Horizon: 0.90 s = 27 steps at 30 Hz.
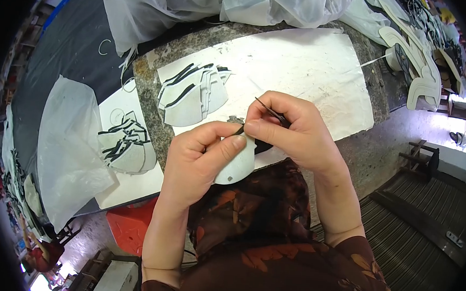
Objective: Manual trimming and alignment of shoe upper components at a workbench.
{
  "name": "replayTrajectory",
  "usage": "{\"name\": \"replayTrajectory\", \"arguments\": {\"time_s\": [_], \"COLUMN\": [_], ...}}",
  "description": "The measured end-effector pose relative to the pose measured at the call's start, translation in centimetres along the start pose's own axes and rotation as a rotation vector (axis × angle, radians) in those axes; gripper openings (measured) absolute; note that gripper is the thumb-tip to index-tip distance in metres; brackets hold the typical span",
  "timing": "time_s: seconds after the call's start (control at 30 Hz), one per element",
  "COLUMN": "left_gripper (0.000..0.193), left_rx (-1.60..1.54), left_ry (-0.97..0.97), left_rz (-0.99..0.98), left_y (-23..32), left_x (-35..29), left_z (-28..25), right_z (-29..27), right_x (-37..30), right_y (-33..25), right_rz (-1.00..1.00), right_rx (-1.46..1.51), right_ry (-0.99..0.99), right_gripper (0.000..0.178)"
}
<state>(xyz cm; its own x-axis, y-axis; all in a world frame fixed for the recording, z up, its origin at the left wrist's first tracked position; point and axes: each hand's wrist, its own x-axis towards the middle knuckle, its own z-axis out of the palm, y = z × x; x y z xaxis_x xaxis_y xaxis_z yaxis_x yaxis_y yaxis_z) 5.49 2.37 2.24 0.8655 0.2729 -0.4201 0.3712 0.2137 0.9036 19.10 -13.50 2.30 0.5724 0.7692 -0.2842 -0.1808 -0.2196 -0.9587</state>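
My left hand is closed in a pinch on a pale, round-ended flat piece with a dark edge strip. It hangs just past the near edge of the work surface. My right hand meets it at the strip, thumb and forefinger pressed together there. Across those right fingers lies a thin dark pointed tool, its kind partly hidden by the hand. Beyond my left hand, a fanned stack of similar pale pieces with black strips rests on a white sheet.
Another heap of pale pieces with black strips lies at left beside a translucent plastic bag. Plastic sheeting covers the far side. A spool of white tape and cream cut-outs sit at right. Below left is a red stool.
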Motion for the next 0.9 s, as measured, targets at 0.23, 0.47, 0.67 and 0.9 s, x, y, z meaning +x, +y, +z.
{"name": "replayTrajectory", "arguments": {"time_s": [0.23, 0.47, 0.67, 0.9], "left_gripper": [0.018, 0.019, 0.023, 0.03], "left_rx": [-0.019, -0.153, -0.081, 0.467], "left_ry": [-0.103, -0.052, 0.01, 0.338], "left_rz": [0.04, 0.025, 0.025, 0.215], "left_y": [-0.9, -1.9, -1.3, 1.0], "left_x": [0.5, 0.7, 1.1, 4.9], "left_z": [-0.7, -0.3, -1.7, -4.8], "right_z": [-0.2, -0.4, -0.9, -2.1], "right_x": [0.0, 0.2, -0.1, -0.8], "right_y": [0.7, 0.8, 0.3, 1.8], "right_rz": [0.07, 0.145, 0.206, 0.134], "right_rx": [0.243, 0.26, 0.318, 0.391], "right_ry": [-0.081, -0.054, 0.037, 0.092], "right_gripper": [0.016, 0.016, 0.023, 0.022]}}
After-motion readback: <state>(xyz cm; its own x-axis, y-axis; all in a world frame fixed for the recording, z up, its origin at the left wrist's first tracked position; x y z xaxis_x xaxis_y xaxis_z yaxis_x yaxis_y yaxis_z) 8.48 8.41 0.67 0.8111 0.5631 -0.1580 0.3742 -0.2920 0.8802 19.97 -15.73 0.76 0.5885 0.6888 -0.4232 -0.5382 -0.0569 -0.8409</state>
